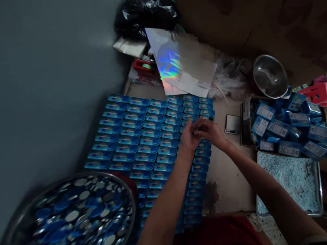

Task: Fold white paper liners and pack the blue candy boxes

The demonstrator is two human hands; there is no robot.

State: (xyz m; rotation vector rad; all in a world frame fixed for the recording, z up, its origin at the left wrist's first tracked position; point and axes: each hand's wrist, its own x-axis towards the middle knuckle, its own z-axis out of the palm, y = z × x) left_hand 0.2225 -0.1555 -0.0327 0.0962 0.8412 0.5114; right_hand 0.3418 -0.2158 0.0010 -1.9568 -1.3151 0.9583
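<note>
Rows of blue printed packs (148, 140) with rounded ends lie closely lined up on the table. Over the right-hand columns, my left hand (187, 136) and my right hand (208, 129) meet, fingers pinched together. Between the fingertips is something small and dark that I cannot make out. Close to the lower left stands a large bowl (132, 206) heaped with round blue and silver caps (71, 216).
At the right, a box (247, 125) holds blue cartons (278, 128); a tray (319, 185) below carries pale blue-white granules. A small scale (232, 124), metal bowl (270, 76), shiny sheets (181, 60), red tape dispenser (143, 66) and black bag (149, 12) stand around.
</note>
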